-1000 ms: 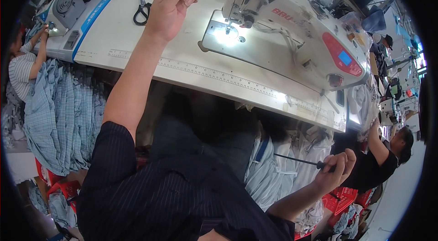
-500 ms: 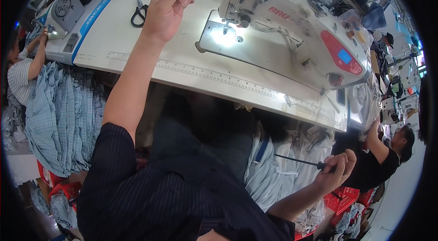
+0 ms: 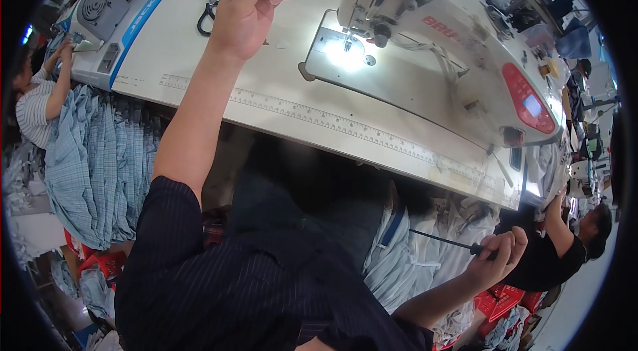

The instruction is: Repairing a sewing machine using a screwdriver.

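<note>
My left hand [image 3: 244, 10] is raised over the white sewing table [image 3: 279, 95], its fingers pinched together near the tips; whether something tiny sits between them I cannot tell. Black-handled scissors [image 3: 207, 10] lie just left of it. My right hand [image 3: 495, 259] is low at the right, below the table edge, closed on a screwdriver [image 3: 444, 240] with a long dark shaft pointing left. The white sewing machine [image 3: 432, 22] stands at the table's right, its lamp lighting the needle plate [image 3: 345, 57].
A ruler strip [image 3: 345, 126] runs along the table's front edge. Blue checked garments [image 3: 93, 165] hang in a pile at the left, beside another person [image 3: 40, 102]. A second person in black [image 3: 565, 244] works at the right. Red crates [image 3: 502, 301] sit on the floor.
My left hand has stayed over the table beside the scissors, fingers still pinched. My right hand keeps the screwdriver low at the right. The view has shifted slightly.
</note>
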Demonstrator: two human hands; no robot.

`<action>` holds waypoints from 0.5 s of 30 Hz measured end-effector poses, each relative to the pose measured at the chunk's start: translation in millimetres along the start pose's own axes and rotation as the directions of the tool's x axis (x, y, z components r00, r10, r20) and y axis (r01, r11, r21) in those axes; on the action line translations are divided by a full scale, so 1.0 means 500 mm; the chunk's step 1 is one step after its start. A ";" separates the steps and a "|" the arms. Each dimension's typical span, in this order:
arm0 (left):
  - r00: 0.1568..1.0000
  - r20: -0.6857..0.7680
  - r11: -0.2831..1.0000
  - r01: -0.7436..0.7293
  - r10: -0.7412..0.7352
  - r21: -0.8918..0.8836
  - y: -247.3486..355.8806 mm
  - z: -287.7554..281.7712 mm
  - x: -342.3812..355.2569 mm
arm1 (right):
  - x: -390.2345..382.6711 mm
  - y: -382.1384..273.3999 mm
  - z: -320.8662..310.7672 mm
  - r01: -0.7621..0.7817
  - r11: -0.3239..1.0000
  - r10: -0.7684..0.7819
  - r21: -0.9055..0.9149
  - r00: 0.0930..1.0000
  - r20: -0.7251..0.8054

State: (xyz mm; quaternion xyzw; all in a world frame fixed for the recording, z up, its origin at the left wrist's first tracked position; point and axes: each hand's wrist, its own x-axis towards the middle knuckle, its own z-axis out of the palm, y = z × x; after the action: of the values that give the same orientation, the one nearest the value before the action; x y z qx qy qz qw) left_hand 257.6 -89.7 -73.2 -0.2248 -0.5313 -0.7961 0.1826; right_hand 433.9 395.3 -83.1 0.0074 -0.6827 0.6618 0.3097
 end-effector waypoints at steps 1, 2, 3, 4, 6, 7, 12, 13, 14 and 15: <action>1.000 0.024 1.000 0.001 -0.001 0.006 -0.002 -0.005 0.002 | 0.005 0.004 0.003 -0.006 1.000 0.006 0.020 1.000 0.002; 1.000 0.020 1.000 0.006 -0.006 0.008 -0.005 -0.009 0.003 | 0.009 0.008 0.007 -0.011 0.999 0.011 0.039 1.000 0.004; 1.000 0.029 1.000 0.004 -0.005 0.017 -0.008 -0.015 0.005 | 0.012 0.012 0.012 -0.016 0.999 0.016 0.037 1.000 0.006; 0.999 0.038 1.000 0.001 -0.002 0.025 -0.011 -0.018 0.007 | 0.014 0.016 0.017 -0.012 0.999 0.011 0.029 1.000 0.020; 0.999 0.036 1.000 0.007 -0.007 0.017 -0.020 -0.023 0.012 | 0.019 0.022 0.025 -0.008 1.000 0.008 0.019 0.999 0.036; 0.999 0.037 1.000 0.008 -0.008 0.009 -0.025 -0.024 0.014 | 0.021 0.024 0.028 -0.008 1.000 0.007 0.009 0.999 0.044; 1.000 0.030 1.000 0.008 -0.008 0.008 -0.042 -0.025 0.024 | 0.026 0.029 0.039 -0.018 0.999 0.021 -0.052 0.999 0.044; 0.999 0.041 1.000 -0.001 0.000 0.006 -0.046 -0.025 0.025 | 0.027 0.030 0.041 -0.024 0.998 0.026 -0.050 0.999 0.041; 0.999 0.036 1.000 -0.002 0.002 0.006 -0.071 -0.046 0.038 | 0.028 0.029 0.044 -0.028 0.999 0.030 -0.045 0.999 0.042; 0.962 0.224 0.952 -0.088 0.158 -0.294 -0.114 -0.082 0.060 | 0.029 0.029 0.050 -0.028 0.999 0.030 -0.042 0.998 0.049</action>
State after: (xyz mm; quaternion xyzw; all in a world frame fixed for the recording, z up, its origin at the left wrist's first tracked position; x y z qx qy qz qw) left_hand 195.7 -108.4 -113.6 -0.3776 -0.4162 -0.8166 0.1314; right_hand 405.7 380.5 -88.0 0.0076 -0.7038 0.6516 0.2830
